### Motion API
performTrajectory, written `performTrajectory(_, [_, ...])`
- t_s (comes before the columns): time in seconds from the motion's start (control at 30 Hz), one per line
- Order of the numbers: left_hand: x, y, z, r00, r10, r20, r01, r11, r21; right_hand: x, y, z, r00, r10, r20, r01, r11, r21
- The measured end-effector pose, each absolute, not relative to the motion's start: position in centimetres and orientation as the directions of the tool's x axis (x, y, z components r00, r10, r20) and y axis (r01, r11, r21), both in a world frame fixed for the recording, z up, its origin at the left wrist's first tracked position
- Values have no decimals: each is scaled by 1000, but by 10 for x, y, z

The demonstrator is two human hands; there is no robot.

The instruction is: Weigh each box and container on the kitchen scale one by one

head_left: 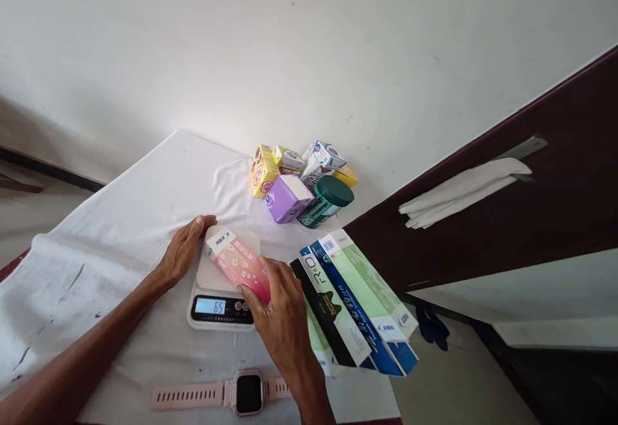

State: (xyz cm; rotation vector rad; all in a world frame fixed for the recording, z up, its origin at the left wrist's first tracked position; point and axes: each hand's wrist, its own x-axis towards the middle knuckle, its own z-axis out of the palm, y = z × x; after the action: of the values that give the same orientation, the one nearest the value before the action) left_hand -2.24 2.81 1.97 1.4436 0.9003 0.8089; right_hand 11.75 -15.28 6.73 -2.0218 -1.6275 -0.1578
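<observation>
A pink floral box [239, 263] lies on a white kitchen scale [217, 286] whose display [210, 306] reads 65. My right hand [280, 312] rests on the near end of the box, fingers over it. My left hand [183, 251] lies flat on the cloth, touching the scale's left edge, holding nothing.
Several long boxes [355, 302] lie fanned out right of the scale, overhanging the table edge. A pile of small cartons and a green-lidded jar [326, 201] sits at the back. A pink smartwatch [236, 394] lies near me. A dark wooden door [506, 219] stands to the right.
</observation>
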Motion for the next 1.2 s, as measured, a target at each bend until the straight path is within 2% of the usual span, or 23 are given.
performTrajectory(0.1, [-23, 29, 16, 459, 888, -24, 59, -3, 998, 131, -175, 73, 257, 793, 552, 961, -148, -233])
performTrajectory(0.2, [-22, 29, 15, 462, 887, -8, 68, -26, 997, 150, -201, 85, 287, 700, 654, 954, -272, -127])
performTrajectory(0.4, [-23, 28, 19, 462, 887, -6, 94, -42, 995, 178, -236, 93, 342, 650, 678, 881, -473, 9])
performTrajectory(0.7, [-24, 28, 19, 465, 885, -8, 110, -49, 993, 187, -241, 73, 402, 670, 625, 878, -475, -56])
performTrajectory(0.83, [-25, 28, 20, 465, 885, -9, 114, -49, 992, 183, -244, 81, 404, 656, 637, 875, -481, -60])
performTrajectory(1.07, [-23, 28, 18, 459, 888, -16, 107, -38, 994, 172, -251, 104, 409, 533, 741, 852, -514, -102])
performTrajectory(1.2, [-24, 29, 16, 465, 885, -10, 101, -42, 994, 174, -251, 103, 449, 568, 690, 839, -534, -106])
